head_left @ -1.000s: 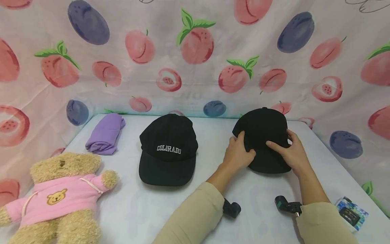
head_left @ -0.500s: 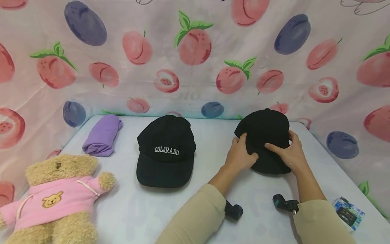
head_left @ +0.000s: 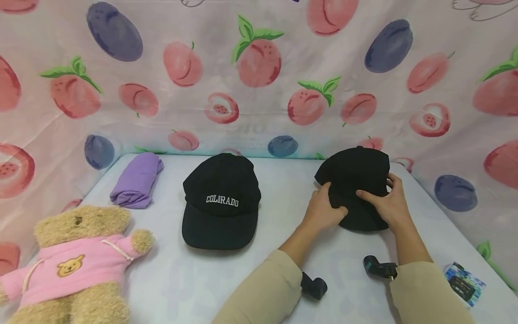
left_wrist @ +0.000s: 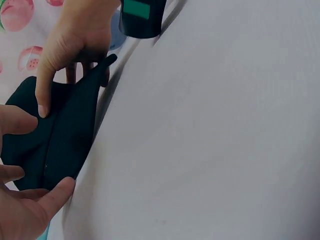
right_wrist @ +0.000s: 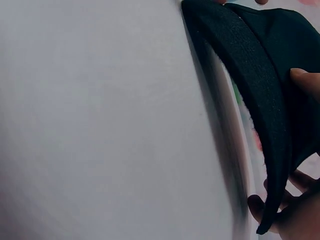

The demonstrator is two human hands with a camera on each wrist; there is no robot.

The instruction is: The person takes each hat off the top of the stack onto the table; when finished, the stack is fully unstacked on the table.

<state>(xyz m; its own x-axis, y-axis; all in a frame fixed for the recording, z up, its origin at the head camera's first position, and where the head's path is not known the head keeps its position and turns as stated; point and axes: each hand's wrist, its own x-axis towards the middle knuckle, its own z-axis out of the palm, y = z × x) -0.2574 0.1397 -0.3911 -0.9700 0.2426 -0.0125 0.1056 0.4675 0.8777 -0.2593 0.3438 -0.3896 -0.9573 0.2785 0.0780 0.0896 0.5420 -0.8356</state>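
Observation:
A plain black cap (head_left: pixel 358 173) is held by both hands at the right side of the table, its brim toward me. The left hand (head_left: pixel 325 209) grips the cap's left side, with its thumb by the brim edge. On the opposite side the right hand (head_left: pixel 391 202) holds the cap, thumb across the front and fingers partly hidden behind the edge. In the right wrist view the curved brim (right_wrist: pixel 262 100) shows edge-on, with right-hand fingers (right_wrist: pixel 300 205) around its lower end. A second black cap (head_left: pixel 221 202), lettered COLORADO, lies to the left on the table.
A purple folded cloth (head_left: pixel 137 180) lies at the back left. In front of it is a teddy bear (head_left: pixel 77 265) in a pink top. A small blue patterned box (head_left: pixel 465 284) sits at the right. Fruit-print fabric (head_left: pixel 259 108) hangs behind the white table (head_left: pixel 162 270).
Both hands and the plain black cap have shifted a little to the right, and the cap's crown has changed shape slightly. The other things stay put; the head view has moved slightly.

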